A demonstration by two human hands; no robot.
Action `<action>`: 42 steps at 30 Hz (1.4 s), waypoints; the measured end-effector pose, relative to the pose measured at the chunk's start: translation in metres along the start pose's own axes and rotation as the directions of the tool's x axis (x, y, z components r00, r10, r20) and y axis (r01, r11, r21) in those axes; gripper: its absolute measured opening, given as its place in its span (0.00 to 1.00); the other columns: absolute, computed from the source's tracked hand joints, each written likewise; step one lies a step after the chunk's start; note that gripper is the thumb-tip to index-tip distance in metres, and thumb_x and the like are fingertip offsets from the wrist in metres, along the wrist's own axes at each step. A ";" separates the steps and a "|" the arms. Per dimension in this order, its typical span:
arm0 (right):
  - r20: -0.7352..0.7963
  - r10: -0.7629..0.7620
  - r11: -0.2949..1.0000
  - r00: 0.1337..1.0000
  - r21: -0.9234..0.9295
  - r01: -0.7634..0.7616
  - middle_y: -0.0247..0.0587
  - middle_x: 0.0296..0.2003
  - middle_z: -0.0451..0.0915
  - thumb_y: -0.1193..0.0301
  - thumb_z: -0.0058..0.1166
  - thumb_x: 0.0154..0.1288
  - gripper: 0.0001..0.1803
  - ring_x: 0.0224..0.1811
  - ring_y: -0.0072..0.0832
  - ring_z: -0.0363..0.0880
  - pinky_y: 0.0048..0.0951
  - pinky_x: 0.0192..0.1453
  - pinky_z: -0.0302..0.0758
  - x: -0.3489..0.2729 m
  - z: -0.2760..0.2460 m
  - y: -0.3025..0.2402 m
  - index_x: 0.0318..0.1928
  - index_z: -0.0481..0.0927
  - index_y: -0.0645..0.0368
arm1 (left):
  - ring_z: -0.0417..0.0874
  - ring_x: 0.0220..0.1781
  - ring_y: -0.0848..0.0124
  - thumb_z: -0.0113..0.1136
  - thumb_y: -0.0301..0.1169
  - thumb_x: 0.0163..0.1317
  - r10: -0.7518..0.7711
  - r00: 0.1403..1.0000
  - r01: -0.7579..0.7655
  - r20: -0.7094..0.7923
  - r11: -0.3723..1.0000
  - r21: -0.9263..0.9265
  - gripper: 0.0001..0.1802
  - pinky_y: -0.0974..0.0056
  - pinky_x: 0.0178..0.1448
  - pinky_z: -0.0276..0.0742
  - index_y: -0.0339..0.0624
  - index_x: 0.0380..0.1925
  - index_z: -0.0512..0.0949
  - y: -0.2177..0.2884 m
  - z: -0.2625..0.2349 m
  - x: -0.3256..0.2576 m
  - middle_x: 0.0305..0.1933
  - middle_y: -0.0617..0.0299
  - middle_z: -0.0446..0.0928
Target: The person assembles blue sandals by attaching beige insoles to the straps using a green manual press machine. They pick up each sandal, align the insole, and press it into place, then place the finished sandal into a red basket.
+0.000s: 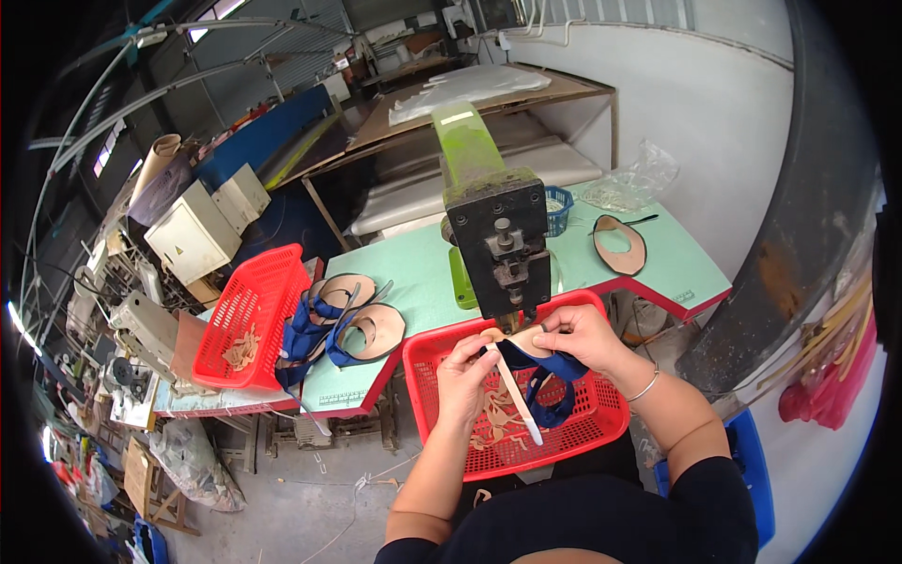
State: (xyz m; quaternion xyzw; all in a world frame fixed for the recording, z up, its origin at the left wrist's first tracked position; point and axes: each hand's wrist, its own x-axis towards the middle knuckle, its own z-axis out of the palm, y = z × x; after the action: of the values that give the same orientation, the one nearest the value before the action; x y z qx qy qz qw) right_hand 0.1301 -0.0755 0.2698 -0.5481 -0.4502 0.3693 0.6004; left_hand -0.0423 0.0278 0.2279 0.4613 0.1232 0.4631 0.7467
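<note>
Here, sandal sole between both hands' fingers.

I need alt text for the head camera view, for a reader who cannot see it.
Both hands, left hand and right hand, hold a tan sandal sole with blue straps under a green press machine. A red basket sits below; more soles lie on the green table.

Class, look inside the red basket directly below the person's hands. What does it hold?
The red basket holds a loose heap of pale tan strips. The left hand, right hand and the blue straps they hold cover part of its inside.
</note>
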 end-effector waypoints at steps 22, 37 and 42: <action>0.142 -0.669 0.485 0.729 -0.660 0.574 0.23 0.32 0.82 0.77 0.63 0.43 0.09 0.58 0.38 0.66 0.44 0.60 0.52 -0.040 0.028 0.080 0.26 0.78 0.52 | 0.79 0.45 0.60 0.66 0.17 0.35 0.299 0.699 -0.715 0.650 0.269 0.645 0.15 0.60 0.48 0.76 0.42 0.27 0.82 0.016 -0.060 -0.066 0.38 0.60 0.78; 0.416 0.488 0.547 0.767 0.538 -0.641 0.40 0.33 0.79 0.76 0.46 0.61 0.05 0.35 0.28 0.79 0.30 0.40 0.77 -0.050 0.046 0.167 0.36 0.76 0.62 | 0.67 0.59 0.54 0.61 0.23 0.44 -0.028 0.909 -0.399 0.417 0.234 0.886 0.37 0.55 0.58 0.67 0.48 0.59 0.63 -0.046 -0.063 -0.070 0.57 0.51 0.65; 0.316 0.417 0.624 0.852 0.582 -0.521 0.36 0.36 0.79 0.69 0.48 0.64 0.08 0.37 0.25 0.77 0.28 0.44 0.73 -0.052 0.058 0.156 0.40 0.76 0.60 | 0.80 0.40 0.57 0.59 0.22 0.44 0.268 0.924 -0.321 0.274 0.151 0.935 0.17 0.57 0.44 0.76 0.43 0.38 0.78 -0.029 -0.077 -0.022 0.36 0.52 0.78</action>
State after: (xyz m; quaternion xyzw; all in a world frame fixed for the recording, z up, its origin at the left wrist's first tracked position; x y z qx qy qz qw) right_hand 0.0666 -0.0857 0.1080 -0.3744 -0.1784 0.6854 0.5985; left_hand -0.0848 0.0501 0.1570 0.8481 0.2758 0.4096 0.1920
